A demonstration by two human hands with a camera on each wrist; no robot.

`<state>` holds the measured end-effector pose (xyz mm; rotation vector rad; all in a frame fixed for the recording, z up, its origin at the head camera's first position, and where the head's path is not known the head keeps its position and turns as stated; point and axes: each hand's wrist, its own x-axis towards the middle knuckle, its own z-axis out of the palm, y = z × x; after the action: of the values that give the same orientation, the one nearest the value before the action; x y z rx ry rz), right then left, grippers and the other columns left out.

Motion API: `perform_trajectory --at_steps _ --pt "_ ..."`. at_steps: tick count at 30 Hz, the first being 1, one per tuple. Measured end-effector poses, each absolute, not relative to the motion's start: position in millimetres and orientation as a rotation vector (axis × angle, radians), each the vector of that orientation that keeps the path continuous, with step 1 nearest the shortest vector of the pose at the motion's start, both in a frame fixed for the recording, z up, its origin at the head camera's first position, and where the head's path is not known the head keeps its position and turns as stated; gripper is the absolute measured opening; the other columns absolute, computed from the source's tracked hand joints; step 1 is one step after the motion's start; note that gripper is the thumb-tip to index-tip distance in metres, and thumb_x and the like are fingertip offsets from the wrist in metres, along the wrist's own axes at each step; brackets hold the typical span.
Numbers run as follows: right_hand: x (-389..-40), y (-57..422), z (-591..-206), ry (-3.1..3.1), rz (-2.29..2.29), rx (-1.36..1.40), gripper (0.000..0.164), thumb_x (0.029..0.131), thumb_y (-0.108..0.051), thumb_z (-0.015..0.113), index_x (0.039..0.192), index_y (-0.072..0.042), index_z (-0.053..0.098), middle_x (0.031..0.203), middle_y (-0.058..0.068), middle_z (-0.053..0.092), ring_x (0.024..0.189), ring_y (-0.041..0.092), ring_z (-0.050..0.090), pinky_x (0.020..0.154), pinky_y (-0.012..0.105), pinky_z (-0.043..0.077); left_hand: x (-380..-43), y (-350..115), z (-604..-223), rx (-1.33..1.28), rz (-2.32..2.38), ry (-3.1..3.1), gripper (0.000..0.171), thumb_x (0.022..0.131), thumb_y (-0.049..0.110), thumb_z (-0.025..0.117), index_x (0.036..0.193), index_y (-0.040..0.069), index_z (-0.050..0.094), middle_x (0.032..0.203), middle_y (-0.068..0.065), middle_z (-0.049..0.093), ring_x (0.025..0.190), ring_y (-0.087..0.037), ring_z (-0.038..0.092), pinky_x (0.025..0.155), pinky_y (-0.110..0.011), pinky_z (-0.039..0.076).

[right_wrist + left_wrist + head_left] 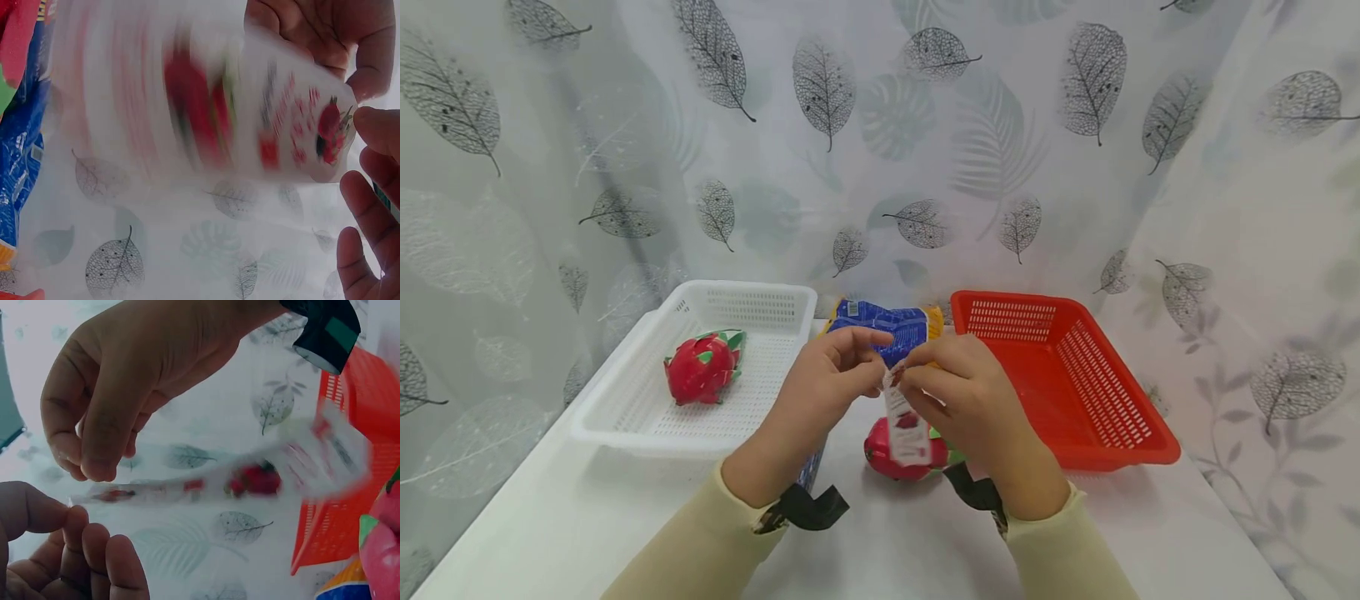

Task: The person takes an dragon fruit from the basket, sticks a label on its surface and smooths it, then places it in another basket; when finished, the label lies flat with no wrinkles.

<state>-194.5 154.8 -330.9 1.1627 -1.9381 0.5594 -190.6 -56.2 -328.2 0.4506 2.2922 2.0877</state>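
Observation:
A white translucent strip of fruit-printed labels (908, 429) hangs down between the hands in the head view. My left hand (831, 379) is at its upper end; thumb and index finger pinch that tip in the left wrist view. Close by, my right hand (966, 392) holds its thumb and fingertips together at the strip's top. Part of their contact is hidden. Behind the strip, a red dragon fruit (877, 450) with green scales lies on the white table (880, 542). Motion blurs the strip's lower part (194, 106) in the right wrist view.
A white basket (692, 437) at left holds another dragon fruit (700, 371). The red basket (1116, 454) stands at right. Between them, a blue and yellow packet (887, 321) lies at the back. A blue item (810, 471) shows partly under the left wrist. A leaf-print curtain (880, 167) hangs behind.

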Motion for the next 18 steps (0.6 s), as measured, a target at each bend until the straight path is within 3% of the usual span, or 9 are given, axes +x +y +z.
perform_trajectory --at_steps 7,13,18 --pt "-194.3 156.2 -331.4 -1.953 0.577 1.144 0.025 0.080 -0.007 0.091 0.102 -0.013 0.082 0.105 0.009 0.074 0.101 0.025 0.068 0.081 0.040 0.062 -191.3 -57.8 -328.7 0.494 2.057 2.226 0.035 0.098 0.013 0.071 0.132 0.013 0.069 0.104 -0.012 0.071 0.093 -0.024 0.071 0.085 -0.033 0.063" --pt "-193.6 156.4 -331.7 -1.966 0.555 1.143 0.023 0.080 -0.010 0.092 0.101 -0.013 0.083 0.106 0.009 0.074 0.102 0.025 0.068 0.081 0.040 0.062 -194.1 -59.5 -330.7 0.507 2.092 2.105 0.039 0.099 0.011 0.071 0.136 0.003 0.064 0.099 -0.007 0.073 0.092 -0.020 0.071 0.084 -0.030 0.062" --pt "-194.4 156.2 -331.7 -1.986 0.547 1.169 0.025 0.077 -0.007 0.094 0.098 -0.011 0.081 0.108 0.008 0.074 0.102 0.023 0.067 0.082 0.040 0.061 -195.4 -59.6 -330.8 0.487 2.089 2.058 0.039 0.097 0.011 0.072 0.135 0.004 0.064 0.096 -0.005 0.073 0.090 -0.019 0.071 0.082 -0.031 0.062"
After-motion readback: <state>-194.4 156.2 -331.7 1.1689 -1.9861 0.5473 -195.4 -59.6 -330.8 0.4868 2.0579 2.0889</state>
